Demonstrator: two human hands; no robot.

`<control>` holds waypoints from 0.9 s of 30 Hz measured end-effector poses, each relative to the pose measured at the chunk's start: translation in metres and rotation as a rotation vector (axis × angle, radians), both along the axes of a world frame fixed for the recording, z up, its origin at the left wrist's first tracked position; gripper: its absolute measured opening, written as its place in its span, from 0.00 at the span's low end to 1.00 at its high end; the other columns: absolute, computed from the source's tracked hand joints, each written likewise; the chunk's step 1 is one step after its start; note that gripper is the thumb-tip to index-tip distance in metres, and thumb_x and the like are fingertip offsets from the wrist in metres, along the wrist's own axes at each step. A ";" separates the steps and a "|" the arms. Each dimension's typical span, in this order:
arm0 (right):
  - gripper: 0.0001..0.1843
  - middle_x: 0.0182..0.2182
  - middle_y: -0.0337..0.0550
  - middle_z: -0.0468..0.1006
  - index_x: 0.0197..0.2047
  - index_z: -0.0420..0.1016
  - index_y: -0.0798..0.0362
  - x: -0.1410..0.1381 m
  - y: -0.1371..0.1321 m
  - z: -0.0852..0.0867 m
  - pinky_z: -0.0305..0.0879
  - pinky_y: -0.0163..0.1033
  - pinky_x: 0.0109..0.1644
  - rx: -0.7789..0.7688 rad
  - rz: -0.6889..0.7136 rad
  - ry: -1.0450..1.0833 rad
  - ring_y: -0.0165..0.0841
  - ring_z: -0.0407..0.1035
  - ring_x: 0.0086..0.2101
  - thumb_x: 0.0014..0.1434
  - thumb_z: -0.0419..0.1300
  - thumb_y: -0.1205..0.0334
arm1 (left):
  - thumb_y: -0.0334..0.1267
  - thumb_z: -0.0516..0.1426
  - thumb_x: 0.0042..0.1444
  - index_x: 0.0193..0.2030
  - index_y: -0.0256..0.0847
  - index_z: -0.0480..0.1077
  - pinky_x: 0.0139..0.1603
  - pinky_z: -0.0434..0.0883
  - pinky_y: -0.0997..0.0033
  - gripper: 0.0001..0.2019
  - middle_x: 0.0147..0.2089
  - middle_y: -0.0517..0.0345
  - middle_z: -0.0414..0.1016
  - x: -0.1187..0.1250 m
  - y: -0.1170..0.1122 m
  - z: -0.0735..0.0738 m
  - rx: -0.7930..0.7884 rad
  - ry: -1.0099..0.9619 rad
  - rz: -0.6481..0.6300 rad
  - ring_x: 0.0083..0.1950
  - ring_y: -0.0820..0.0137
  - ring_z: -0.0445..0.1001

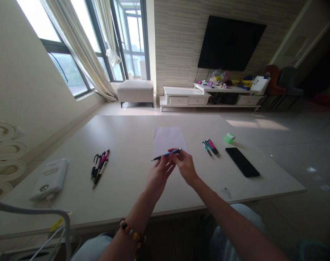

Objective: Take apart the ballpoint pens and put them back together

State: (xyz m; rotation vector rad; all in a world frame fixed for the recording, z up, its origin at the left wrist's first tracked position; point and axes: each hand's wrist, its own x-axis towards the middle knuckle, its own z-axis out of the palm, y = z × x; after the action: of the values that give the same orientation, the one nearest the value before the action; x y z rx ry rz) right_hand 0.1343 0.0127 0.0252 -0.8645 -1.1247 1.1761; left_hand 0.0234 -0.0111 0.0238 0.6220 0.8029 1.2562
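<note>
As I look down through the head camera, I have a slim blue-and-black pen (167,154) raised over the counter (126,195), slanting between my two hands. My left grip (157,177) is closed on it, thumb and fingers pinching the barrel toward the pointed end, so the tip sticks out past them to the left. My right grip (186,165) is clamped on the same pen near its other end, which sits a little higher in my view than the tip. The fingers of both hands crowd together around the barrel; whether they touch each other, I can't tell from here. Beyond the pen, a white sheet of paper (168,137) lies on the counter, its near part covered by my hands. Well off to my left I see a cluster of pens (101,165) lying close together, and farther out a white device (52,177) with a cable at its near end. To my right lies a smaller group of pens (212,146) in green and pink, then a green item (229,137) and a black phone (242,162).
</note>
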 end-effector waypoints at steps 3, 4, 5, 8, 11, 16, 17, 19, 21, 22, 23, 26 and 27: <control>0.08 0.32 0.42 0.75 0.34 0.72 0.53 0.023 0.024 -0.001 0.65 0.37 0.35 -0.091 -0.090 0.305 0.31 0.69 0.32 0.53 0.60 0.57 | 0.45 0.56 0.54 0.44 0.38 0.72 0.50 0.68 0.60 0.15 0.48 0.46 0.75 0.004 -0.002 -0.013 0.183 0.523 -0.122 0.47 0.61 0.74; 0.07 0.32 0.42 0.75 0.33 0.70 0.53 0.033 0.032 -0.003 0.65 0.37 0.36 -0.144 -0.077 0.422 0.30 0.69 0.32 0.54 0.59 0.59 | 0.43 0.56 0.54 0.45 0.38 0.72 0.51 0.68 0.58 0.15 0.48 0.46 0.75 0.004 -0.002 -0.019 0.275 0.748 -0.131 0.48 0.60 0.74; 0.05 0.30 0.40 0.74 0.33 0.69 0.53 0.043 0.041 -0.006 0.66 0.38 0.36 -0.204 -0.045 0.527 0.29 0.69 0.31 0.55 0.58 0.61 | 0.41 0.55 0.55 0.47 0.40 0.72 0.53 0.67 0.57 0.14 0.49 0.47 0.75 0.002 -0.001 -0.026 0.386 0.969 -0.122 0.50 0.60 0.73; 0.05 0.19 0.33 0.64 0.30 0.65 0.53 0.070 0.060 -0.017 0.62 0.34 0.28 -0.345 0.050 0.742 0.25 0.60 0.21 0.56 0.55 0.61 | 0.34 0.50 0.58 0.55 0.42 0.66 0.62 0.57 0.53 0.18 0.58 0.50 0.67 -0.003 0.003 -0.046 0.696 1.474 -0.094 0.60 0.61 0.63; 0.16 0.15 0.29 0.53 0.23 0.56 0.52 0.086 0.069 -0.026 0.53 0.32 0.20 -0.365 0.124 0.837 0.24 0.50 0.16 0.57 0.53 0.53 | 0.33 0.48 0.59 0.59 0.39 0.61 0.63 0.54 0.49 0.21 0.64 0.49 0.58 -0.005 0.012 -0.061 0.804 1.743 -0.124 0.65 0.60 0.54; 0.20 0.15 0.29 0.46 0.20 0.48 0.51 0.096 0.077 -0.030 0.47 0.32 0.18 -0.344 0.158 0.926 0.24 0.43 0.16 0.56 0.51 0.52 | 0.38 0.45 0.62 0.61 0.38 0.58 0.63 0.54 0.49 0.21 0.65 0.48 0.57 -0.004 0.023 -0.072 0.819 1.884 -0.108 0.66 0.59 0.53; 0.20 0.15 0.29 0.46 0.20 0.47 0.51 0.097 0.079 -0.031 0.46 0.32 0.18 -0.350 0.148 0.929 0.24 0.43 0.16 0.56 0.51 0.53 | 0.39 0.45 0.62 0.61 0.38 0.58 0.64 0.54 0.49 0.21 0.65 0.48 0.57 -0.004 0.024 -0.073 0.823 1.890 -0.103 0.66 0.60 0.54; 0.20 0.15 0.28 0.45 0.20 0.47 0.51 0.101 0.080 -0.032 0.46 0.32 0.17 -0.359 0.114 0.924 0.24 0.42 0.16 0.55 0.52 0.54 | 0.39 0.45 0.62 0.61 0.38 0.58 0.64 0.54 0.50 0.21 0.64 0.48 0.58 -0.004 0.024 -0.075 0.831 1.899 -0.098 0.66 0.60 0.54; 0.20 0.15 0.28 0.46 0.20 0.46 0.51 0.106 0.082 -0.033 0.46 0.32 0.17 -0.362 0.078 0.915 0.24 0.42 0.16 0.55 0.53 0.55 | 0.39 0.45 0.62 0.61 0.38 0.58 0.63 0.55 0.51 0.21 0.64 0.49 0.58 -0.005 0.024 -0.077 0.839 1.905 -0.098 0.65 0.61 0.55; 0.20 0.15 0.28 0.46 0.20 0.46 0.51 0.109 0.082 -0.034 0.45 0.32 0.17 -0.363 0.062 0.912 0.24 0.41 0.16 0.54 0.53 0.55 | 0.38 0.45 0.62 0.61 0.38 0.58 0.63 0.55 0.51 0.21 0.64 0.49 0.58 -0.005 0.024 -0.078 0.845 1.905 -0.099 0.65 0.61 0.55; 0.20 0.15 0.28 0.46 0.20 0.46 0.51 0.111 0.083 -0.034 0.45 0.32 0.17 -0.363 0.047 0.907 0.24 0.41 0.16 0.54 0.53 0.56 | 0.38 0.44 0.62 0.61 0.38 0.58 0.63 0.56 0.51 0.21 0.64 0.49 0.58 -0.006 0.024 -0.078 0.849 1.904 -0.100 0.65 0.61 0.55; 0.19 0.15 0.29 0.46 0.19 0.46 0.51 0.112 0.085 -0.035 0.45 0.32 0.17 -0.353 -0.002 0.865 0.24 0.41 0.16 0.54 0.53 0.56 | 0.38 0.45 0.62 0.61 0.39 0.59 0.63 0.56 0.51 0.21 0.64 0.49 0.58 -0.006 0.025 -0.078 0.844 1.899 -0.109 0.65 0.60 0.55; 0.19 0.15 0.29 0.45 0.19 0.46 0.51 0.111 0.085 -0.035 0.45 0.32 0.17 -0.346 -0.018 0.842 0.24 0.41 0.16 0.54 0.52 0.55 | 0.37 0.45 0.62 0.61 0.39 0.59 0.63 0.56 0.50 0.21 0.64 0.49 0.58 -0.005 0.025 -0.077 0.838 1.898 -0.113 0.65 0.60 0.55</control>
State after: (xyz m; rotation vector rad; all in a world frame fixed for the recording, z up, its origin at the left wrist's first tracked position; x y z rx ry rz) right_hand 0.2449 0.0975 -0.0099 -0.5252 -0.2293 1.5351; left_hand 0.0180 0.0141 -0.0530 2.6452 1.6298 0.4990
